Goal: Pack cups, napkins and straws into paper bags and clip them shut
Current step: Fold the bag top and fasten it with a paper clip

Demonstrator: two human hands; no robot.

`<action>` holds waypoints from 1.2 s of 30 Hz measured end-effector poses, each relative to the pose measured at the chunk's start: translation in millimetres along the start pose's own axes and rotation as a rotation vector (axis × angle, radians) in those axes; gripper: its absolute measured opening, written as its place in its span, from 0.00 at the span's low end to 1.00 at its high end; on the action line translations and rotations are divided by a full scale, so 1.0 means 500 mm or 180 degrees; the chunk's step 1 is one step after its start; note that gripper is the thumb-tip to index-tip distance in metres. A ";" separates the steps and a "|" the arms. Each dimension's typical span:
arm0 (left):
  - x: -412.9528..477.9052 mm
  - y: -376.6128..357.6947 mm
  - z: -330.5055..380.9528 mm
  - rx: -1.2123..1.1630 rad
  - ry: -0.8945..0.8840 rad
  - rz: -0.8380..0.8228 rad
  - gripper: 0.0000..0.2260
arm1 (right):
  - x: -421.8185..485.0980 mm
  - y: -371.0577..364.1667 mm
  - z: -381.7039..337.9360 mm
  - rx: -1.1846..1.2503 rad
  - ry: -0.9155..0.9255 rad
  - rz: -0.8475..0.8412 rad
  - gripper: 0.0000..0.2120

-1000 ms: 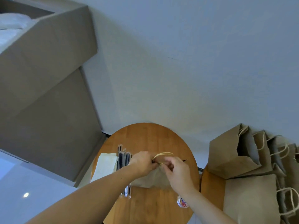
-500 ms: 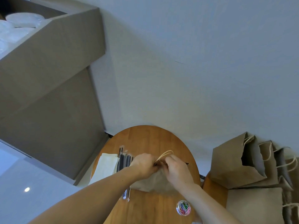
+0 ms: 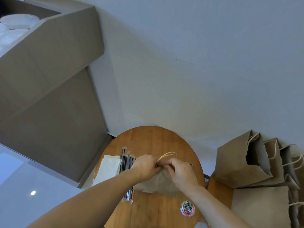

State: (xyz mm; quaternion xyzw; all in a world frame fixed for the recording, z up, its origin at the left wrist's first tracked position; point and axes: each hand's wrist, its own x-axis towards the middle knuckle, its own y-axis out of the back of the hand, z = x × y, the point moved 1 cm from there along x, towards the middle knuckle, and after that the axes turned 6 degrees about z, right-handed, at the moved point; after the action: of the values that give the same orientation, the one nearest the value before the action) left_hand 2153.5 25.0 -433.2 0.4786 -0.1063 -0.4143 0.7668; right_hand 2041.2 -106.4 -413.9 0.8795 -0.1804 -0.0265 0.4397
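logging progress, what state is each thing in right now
bag: on the table, top gathered shut, handles up, no clip visible
left hand: pinches the bag's top
right hand: pinches the bag's top
straws: wrapped, lying flat
napkins: flat stack beside the straws
clip tub: open, coloured clips inside
spare bags: standing, front one's mouth open

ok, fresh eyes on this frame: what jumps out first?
Mid-frame, the left hand and right hand pinch the top of a brown paper bag on the round wooden table. Left of it lie wrapped straws beside a napkin stack; a tub of coloured paper clips sits at the table's near right. More open bags stand off to the right.
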 end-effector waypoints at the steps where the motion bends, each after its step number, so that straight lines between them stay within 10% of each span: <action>1: -0.001 -0.001 0.000 -0.0006 -0.0019 0.0013 0.07 | -0.001 -0.002 -0.001 0.0009 0.0040 -0.0002 0.06; 11: -0.006 0.004 -0.005 0.0019 -0.0129 -0.0091 0.11 | 0.006 -0.007 -0.012 -0.0686 0.0823 0.0117 0.01; 17: -0.008 -0.004 -0.010 0.0029 -0.0101 -0.0001 0.08 | -0.004 -0.008 -0.013 -0.1021 0.1040 0.0408 0.17; 36: -0.012 -0.015 -0.017 -0.0149 -0.0020 0.0214 0.17 | 0.014 -0.037 0.000 -0.1424 0.0068 -0.0602 0.12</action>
State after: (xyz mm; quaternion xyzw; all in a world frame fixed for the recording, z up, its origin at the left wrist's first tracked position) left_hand 2150.3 33.5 -442.3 0.4554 -0.1150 -0.3921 0.7909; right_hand 2053.2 -98.8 -427.5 0.7734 -0.0823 -0.0975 0.6209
